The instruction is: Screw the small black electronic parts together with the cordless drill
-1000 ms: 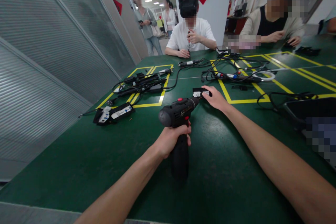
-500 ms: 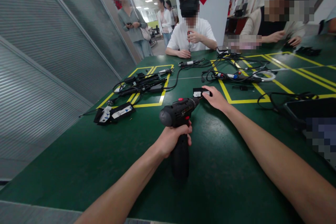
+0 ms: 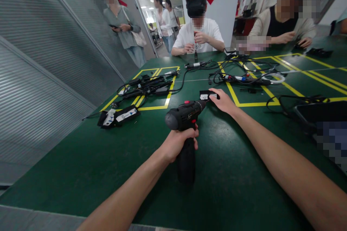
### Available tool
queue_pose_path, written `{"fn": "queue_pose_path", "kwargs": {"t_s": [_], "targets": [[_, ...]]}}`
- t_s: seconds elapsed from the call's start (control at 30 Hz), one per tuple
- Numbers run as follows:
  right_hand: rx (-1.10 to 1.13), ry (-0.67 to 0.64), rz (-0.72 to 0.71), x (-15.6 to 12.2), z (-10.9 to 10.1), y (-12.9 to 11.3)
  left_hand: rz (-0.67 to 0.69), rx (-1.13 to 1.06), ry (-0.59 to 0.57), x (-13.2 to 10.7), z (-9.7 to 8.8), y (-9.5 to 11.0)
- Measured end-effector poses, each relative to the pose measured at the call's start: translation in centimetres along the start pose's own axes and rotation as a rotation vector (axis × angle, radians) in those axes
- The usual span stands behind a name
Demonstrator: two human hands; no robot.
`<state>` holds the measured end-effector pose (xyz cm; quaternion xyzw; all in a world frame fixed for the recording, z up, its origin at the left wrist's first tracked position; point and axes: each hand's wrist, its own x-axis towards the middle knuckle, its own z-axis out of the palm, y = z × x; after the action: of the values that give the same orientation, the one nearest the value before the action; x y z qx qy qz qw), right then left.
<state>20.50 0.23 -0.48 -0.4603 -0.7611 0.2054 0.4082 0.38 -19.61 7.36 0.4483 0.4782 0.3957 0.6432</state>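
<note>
My left hand (image 3: 180, 142) is wrapped round the grip of a black cordless drill (image 3: 185, 115) with red buttons. Its chuck points away from me, to the right, at a small black box-like piece with a white label (image 3: 205, 96). My right hand (image 3: 221, 100) grips the right end of that piece on the table, thumb and fingers closed about it. The drill's tip reaches the near side of the piece, close to my right fingers; whether it touches, I cannot tell. The drill's battery base stands at or just over the green tabletop.
On the green table (image 3: 81, 173), black cables and adapters (image 3: 149, 86) lie left, inside yellow tape lines. Nearer are black pieces with white labels (image 3: 118, 116). More cables (image 3: 244, 78) lie right, beside a dark device (image 3: 322, 112). A person opposite (image 3: 197, 36) holds a screwdriver.
My hands, the drill and the labelled piece stay almost still. The person opposite has raised a hand toward the screwdriver, and the standing people at the back left have shifted left.
</note>
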Motion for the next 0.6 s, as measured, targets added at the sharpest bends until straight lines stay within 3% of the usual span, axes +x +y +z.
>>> {"fn": "queue_pose_path", "kwargs": {"t_s": [0.6], "targets": [[0.003,-0.009,-0.001,0.16,0.01,0.32,-0.006,-0.005,0.018,-0.04,0.02,0.08]]}}
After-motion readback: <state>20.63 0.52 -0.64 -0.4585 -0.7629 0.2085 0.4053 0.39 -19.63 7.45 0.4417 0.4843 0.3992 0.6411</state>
